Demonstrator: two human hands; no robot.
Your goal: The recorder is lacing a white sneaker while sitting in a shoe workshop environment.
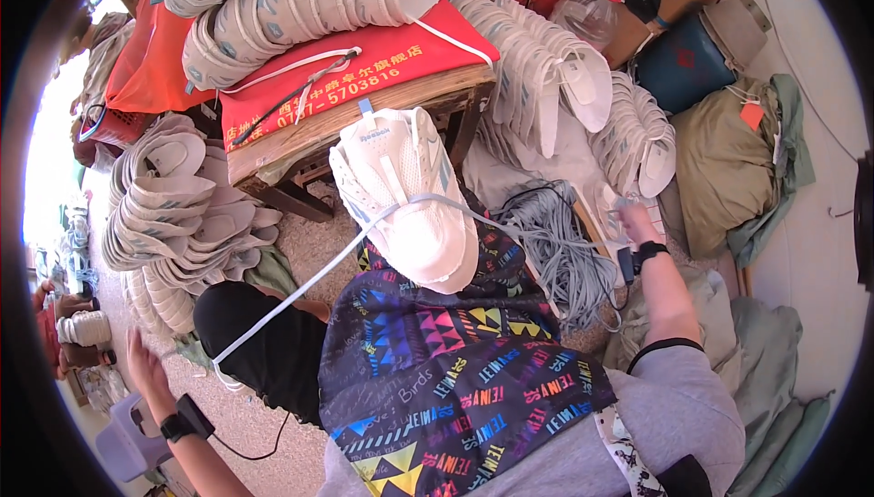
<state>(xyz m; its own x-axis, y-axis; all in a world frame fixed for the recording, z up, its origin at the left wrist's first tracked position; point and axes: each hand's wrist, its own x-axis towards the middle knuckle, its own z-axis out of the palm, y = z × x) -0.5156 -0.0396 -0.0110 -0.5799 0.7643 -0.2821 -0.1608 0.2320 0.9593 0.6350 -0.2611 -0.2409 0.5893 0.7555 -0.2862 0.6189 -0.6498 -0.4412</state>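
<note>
A white shoe upper [401, 197] with grey-blue trim rests toe toward me above my lap. A flat grey lace [309, 288] crosses it, running left over my black-clad knee [259, 338] and right toward a bundle of grey laces [564, 260]. My left hand [148, 374] is raised at the far left, fingers stretched out and apart from the shoe, with nothing seen in it. Beside the lace bundle, my right hand [637, 222] has its fingers closed near something greyish; what they hold is too small to make out.
Ahead stands a wooden stool [364, 119] covered by a red bag [319, 87] with stacked shoe uppers [300, 15]. More uppers lie left [164, 206] and right [546, 69]. A blue bucket [683, 60] and an olive sack [728, 160] stand at right. A patterned apron [455, 360] covers my lap.
</note>
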